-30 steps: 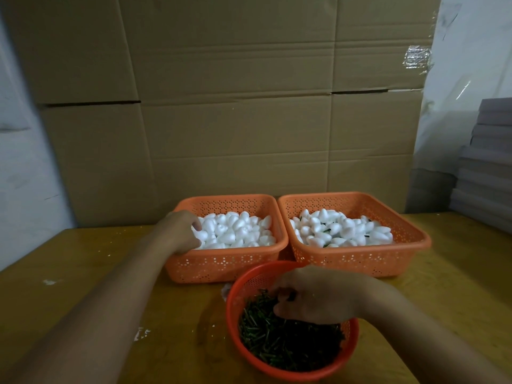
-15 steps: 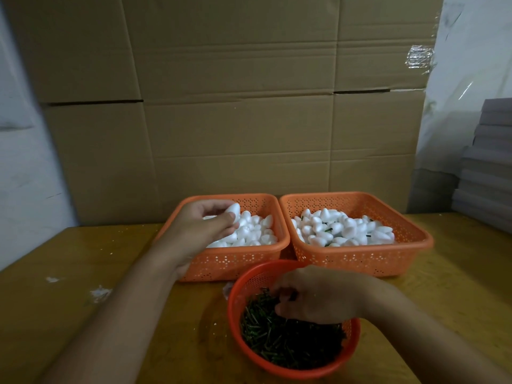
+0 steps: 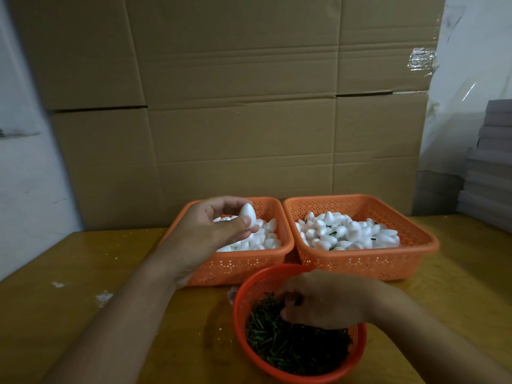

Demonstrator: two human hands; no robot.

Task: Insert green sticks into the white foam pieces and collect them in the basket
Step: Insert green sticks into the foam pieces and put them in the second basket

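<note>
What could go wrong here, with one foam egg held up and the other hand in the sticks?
The left hand only pinches the foam piece at its fingertips, so it might slip back into the left basket. The right hand digs among tangled green sticks and may lift several at once.

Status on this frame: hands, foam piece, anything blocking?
Left hand pinches foam piece over left basket. Right hand in green sticks. Nothing blocking.
</note>
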